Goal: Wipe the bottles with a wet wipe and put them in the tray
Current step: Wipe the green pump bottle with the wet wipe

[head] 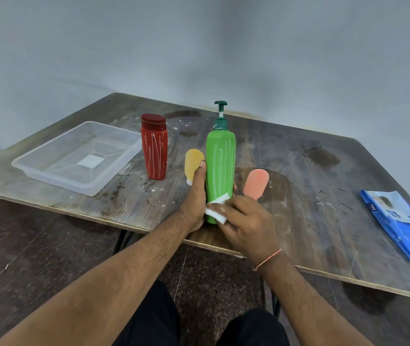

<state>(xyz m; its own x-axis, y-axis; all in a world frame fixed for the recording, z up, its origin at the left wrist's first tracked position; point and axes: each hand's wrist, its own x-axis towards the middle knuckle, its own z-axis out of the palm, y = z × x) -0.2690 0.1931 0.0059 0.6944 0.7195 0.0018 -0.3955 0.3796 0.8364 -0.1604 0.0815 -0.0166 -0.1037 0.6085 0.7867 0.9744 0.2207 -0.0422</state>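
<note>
A tall green pump bottle stands upright near the table's front edge. My left hand grips its lower body from the left, thumb up along the side. My right hand pinches a white wet wipe and presses it against the bottle's lower front. A red bottle with white streaks stands to the left. A small yellow tube stands just behind my left hand. A small orange tube is to the right of the green bottle. The clear plastic tray sits at the left with nothing in it.
A blue wet-wipe pack lies at the table's right edge. The wooden table is stained and scratched. A grey wall runs behind it. My knees show below the table's front edge.
</note>
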